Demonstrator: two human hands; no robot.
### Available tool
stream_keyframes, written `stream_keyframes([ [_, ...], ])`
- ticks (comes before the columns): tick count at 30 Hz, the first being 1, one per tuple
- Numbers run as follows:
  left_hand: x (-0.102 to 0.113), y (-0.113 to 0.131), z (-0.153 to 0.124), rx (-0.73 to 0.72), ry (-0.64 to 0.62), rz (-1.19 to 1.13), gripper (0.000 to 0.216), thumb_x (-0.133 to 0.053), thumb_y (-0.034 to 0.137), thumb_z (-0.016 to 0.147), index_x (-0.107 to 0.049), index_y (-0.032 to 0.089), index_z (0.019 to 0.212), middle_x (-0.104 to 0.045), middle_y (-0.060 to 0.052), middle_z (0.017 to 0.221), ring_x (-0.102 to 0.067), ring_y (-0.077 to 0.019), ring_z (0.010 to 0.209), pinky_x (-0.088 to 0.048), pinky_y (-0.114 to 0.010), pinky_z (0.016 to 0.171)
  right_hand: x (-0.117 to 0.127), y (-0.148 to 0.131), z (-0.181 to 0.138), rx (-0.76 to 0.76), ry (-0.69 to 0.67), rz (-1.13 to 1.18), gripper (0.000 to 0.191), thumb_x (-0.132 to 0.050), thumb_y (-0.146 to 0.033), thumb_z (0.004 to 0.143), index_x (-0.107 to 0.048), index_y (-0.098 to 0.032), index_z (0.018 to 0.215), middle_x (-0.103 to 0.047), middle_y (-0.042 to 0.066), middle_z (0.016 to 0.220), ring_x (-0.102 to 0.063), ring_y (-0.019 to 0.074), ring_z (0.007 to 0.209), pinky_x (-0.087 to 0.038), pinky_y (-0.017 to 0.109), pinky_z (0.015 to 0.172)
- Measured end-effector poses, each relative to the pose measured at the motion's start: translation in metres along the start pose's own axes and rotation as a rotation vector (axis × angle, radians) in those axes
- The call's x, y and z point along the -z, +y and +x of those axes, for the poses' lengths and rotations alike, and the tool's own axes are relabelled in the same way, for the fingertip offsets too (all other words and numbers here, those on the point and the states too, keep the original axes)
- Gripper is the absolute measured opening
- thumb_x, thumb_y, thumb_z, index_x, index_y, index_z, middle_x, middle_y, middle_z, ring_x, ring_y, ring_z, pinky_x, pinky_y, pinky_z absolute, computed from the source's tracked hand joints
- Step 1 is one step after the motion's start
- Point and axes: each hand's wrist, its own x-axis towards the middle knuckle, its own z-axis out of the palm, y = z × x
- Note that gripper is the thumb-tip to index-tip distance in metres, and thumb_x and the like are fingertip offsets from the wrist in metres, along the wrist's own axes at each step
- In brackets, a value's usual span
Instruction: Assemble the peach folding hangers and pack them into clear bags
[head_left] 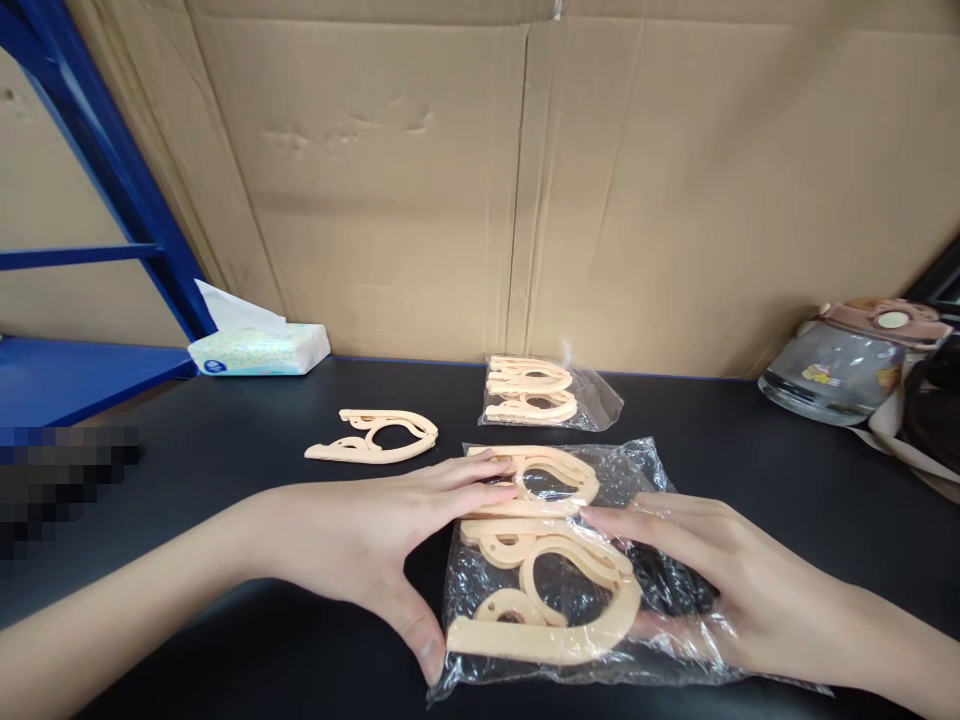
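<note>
A clear plastic bag lies on the black table in front of me, holding peach plastic folding hangers. My left hand lies flat and open at the bag's left edge, fingers on the upper hanger and thumb at the lower left corner. My right hand rests open on the bag's right side, fingers stretched toward the hangers. A loose hanger lies to the left, beyond my left hand. A second bagged set of hangers sits farther back.
A cardboard wall stands behind the table. A tissue pack sits at the back left beside a blue metal rack. A clear water bottle with a brown lid lies at the right edge.
</note>
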Motion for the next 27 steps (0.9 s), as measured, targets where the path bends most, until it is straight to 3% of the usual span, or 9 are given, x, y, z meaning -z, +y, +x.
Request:
stream_keyframes([
  [8,0.005,0.001,-0.003,0.023,-0.015,0.019,0.113,-0.078,0.061,0.067,-0.011,0.036,0.154,-0.003,0.001,0.164,-0.003,-0.0278,0.150,-0.012,-0.044,0.121,0.001,0.004,-0.003,-0.013,-0.041,-0.044,0.071,-0.067,-0.036,0.088,-0.029,-0.036,0.148,-0.068,0.001,0.103,-0.066,0.0163,0.089,-0.053,0.026,0.077],
  [11,0.012,-0.003,-0.008,0.052,0.041,0.070,0.111,-0.075,0.062,0.070,-0.007,0.038,0.154,0.001,-0.001,0.163,-0.004,-0.0307,0.149,-0.016,-0.048,0.120,0.002,0.007,-0.006,-0.036,-0.053,-0.045,0.075,-0.068,-0.038,0.086,-0.027,-0.039,0.149,-0.068,0.000,0.108,-0.067,0.0168,0.091,-0.053,0.027,0.078],
  [14,0.021,-0.016,-0.016,0.149,0.115,0.157,0.104,-0.068,0.065,0.075,-0.005,0.039,0.154,0.005,0.000,0.163,-0.002,-0.0327,0.149,-0.018,-0.051,0.119,0.004,0.012,-0.010,-0.061,-0.025,-0.006,0.082,-0.071,-0.037,0.084,-0.024,-0.041,0.150,-0.069,-0.001,0.110,-0.067,0.0173,0.095,-0.054,0.028,0.082],
  [17,0.030,-0.036,-0.022,0.301,0.170,0.265,0.104,-0.065,0.066,0.076,-0.008,0.031,0.155,0.004,-0.004,0.163,0.001,-0.0344,0.149,-0.015,-0.054,0.118,0.006,0.018,-0.013,-0.104,-0.008,0.045,0.085,-0.074,-0.031,0.082,-0.025,-0.042,0.150,-0.069,-0.003,0.107,-0.068,0.0158,0.095,-0.053,0.028,0.086],
  [22,0.044,-0.069,-0.033,0.494,0.154,0.269,0.113,-0.066,0.070,0.070,-0.009,0.023,0.156,0.000,-0.010,0.163,0.000,-0.0366,0.149,-0.012,-0.056,0.117,0.006,0.020,-0.014,-0.133,-0.041,0.104,0.079,-0.071,-0.027,0.084,-0.028,-0.043,0.148,-0.070,-0.005,0.103,-0.067,0.0138,0.091,-0.053,0.027,0.084],
  [24,0.047,-0.077,-0.036,0.508,0.140,0.250,0.111,-0.065,0.071,0.069,-0.014,0.023,0.156,-0.005,-0.011,0.163,-0.004,-0.0372,0.149,-0.015,-0.055,0.117,0.003,0.017,-0.015,-0.136,-0.047,0.120,0.077,-0.071,-0.025,0.084,-0.031,-0.043,0.147,-0.069,-0.005,0.102,-0.067,0.0133,0.089,-0.053,0.026,0.083],
  [27,0.049,-0.084,-0.038,0.516,0.141,0.185,0.101,-0.067,0.068,0.069,-0.029,0.025,0.152,-0.019,-0.011,0.161,-0.023,-0.0374,0.145,-0.027,-0.048,0.114,0.000,0.013,-0.015,-0.123,-0.044,0.123,0.075,-0.070,-0.023,0.084,-0.032,-0.042,0.147,-0.068,-0.004,0.100,-0.066,0.0130,0.086,-0.053,0.026,0.081],
])
